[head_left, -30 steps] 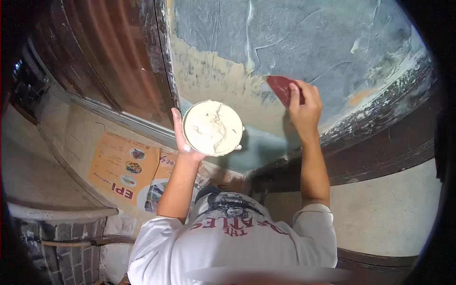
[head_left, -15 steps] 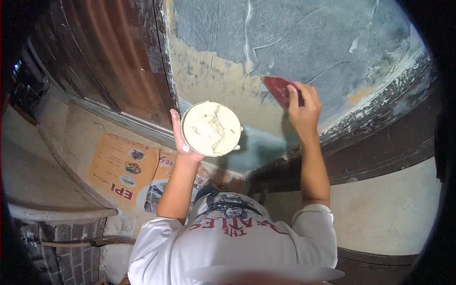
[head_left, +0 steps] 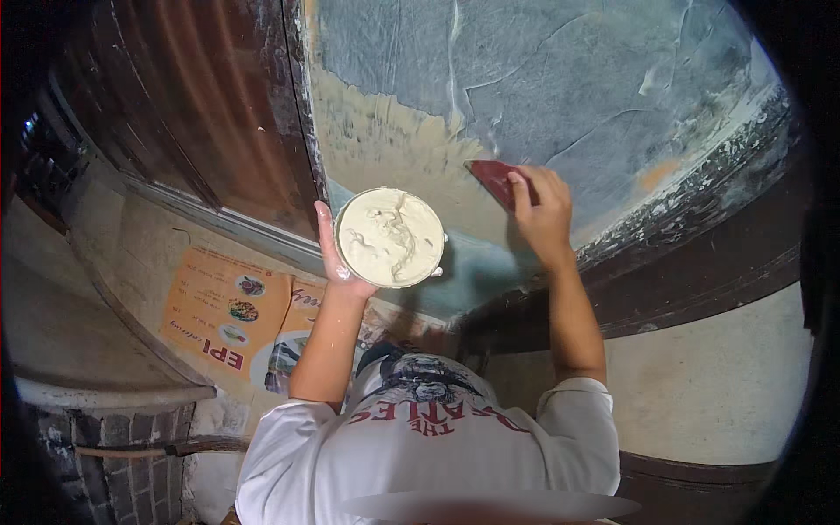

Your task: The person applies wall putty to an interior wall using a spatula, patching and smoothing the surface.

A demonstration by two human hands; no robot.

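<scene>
My left hand (head_left: 339, 273) is wrapped round the side of a round tub (head_left: 340, 249). Cream-coloured putty (head_left: 394, 238) fills it nearly to the rim, its surface ridged and scooped. In my right hand (head_left: 544, 214), a dark red putty spreader (head_left: 493, 180) is gripped between thumb and fingers. Its edge lies against the grey-blue wall (head_left: 577, 79), at the border of a cream putty layer (head_left: 385, 131) that covers the wall's lower left part. White smears mark my left palm.
A brown wooden door (head_left: 184, 105) stands left of the wall. Dark curved trim (head_left: 700, 254) borders it on the right. An orange printed sheet (head_left: 229, 306) lies on the floor, and a wooden handle (head_left: 131, 451) shows beside a dark tiled block (head_left: 118, 481) at lower left.
My right hand has moved the spreader a little down and to the left along the wall. My left hand and the tub have stayed in place.
</scene>
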